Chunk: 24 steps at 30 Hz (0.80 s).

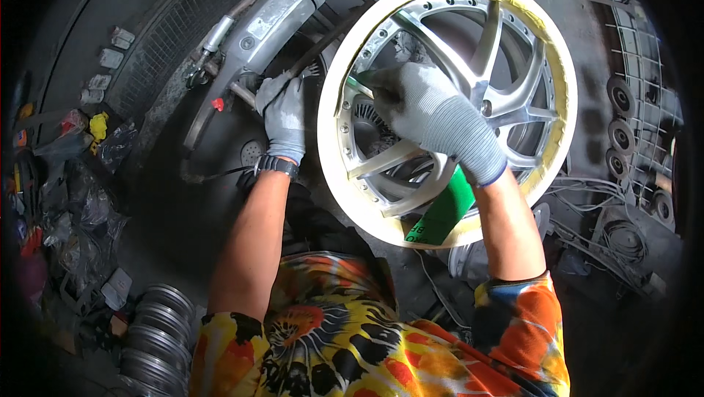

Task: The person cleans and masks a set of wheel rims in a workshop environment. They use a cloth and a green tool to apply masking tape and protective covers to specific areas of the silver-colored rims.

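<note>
My left hand, in a grey glove, is closed at the grey metal machine, beside its bar and a dark rod; what its fingers grip is unclear. My gloved right hand is closed on a green strip, whose top shows at my fingertips and whose broad end hangs below my wrist over the rim. It lies over the spokes of a silver alloy wheel, whose outer rim is covered with cream and yellow masking.
Stacked metal rims stand at lower left, below a heap of dark bags and scraps. A vent grille is at upper left. At right are a wire rack with grey discs and coiled cables.
</note>
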Each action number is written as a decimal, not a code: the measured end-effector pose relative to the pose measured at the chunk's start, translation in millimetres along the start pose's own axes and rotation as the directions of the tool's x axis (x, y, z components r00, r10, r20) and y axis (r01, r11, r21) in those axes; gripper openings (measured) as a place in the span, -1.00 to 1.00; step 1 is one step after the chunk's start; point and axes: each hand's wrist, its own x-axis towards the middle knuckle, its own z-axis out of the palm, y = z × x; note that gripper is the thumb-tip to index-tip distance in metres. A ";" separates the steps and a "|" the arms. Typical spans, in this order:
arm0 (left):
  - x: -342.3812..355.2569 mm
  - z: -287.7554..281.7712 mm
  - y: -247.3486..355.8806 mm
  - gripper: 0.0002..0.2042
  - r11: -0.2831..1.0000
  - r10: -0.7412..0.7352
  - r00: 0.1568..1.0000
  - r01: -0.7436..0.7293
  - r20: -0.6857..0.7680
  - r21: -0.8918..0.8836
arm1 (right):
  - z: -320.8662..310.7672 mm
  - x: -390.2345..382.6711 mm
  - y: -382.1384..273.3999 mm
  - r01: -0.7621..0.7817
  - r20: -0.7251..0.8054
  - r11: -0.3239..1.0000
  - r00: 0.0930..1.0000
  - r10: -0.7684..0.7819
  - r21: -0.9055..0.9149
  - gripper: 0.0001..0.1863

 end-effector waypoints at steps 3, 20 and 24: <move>1.8 2.9 0.4 -0.97 0.999 0.044 0.996 -0.043 -0.082 0.023 | 12.6 -6.5 -6.3 -0.022 -0.081 1.000 0.997 0.021 -0.013 -0.69; -4.5 -1.2 1.0 -0.88 0.998 -0.054 0.997 0.055 0.050 -0.016 | 1.4 -20.9 -7.0 -0.111 -0.181 0.983 0.974 0.137 0.148 -0.67; -8.4 3.7 1.5 -0.85 0.995 -0.095 0.994 0.097 0.047 -0.036 | -11.4 -12.5 10.1 -0.156 -0.126 0.967 0.975 0.183 0.201 -0.67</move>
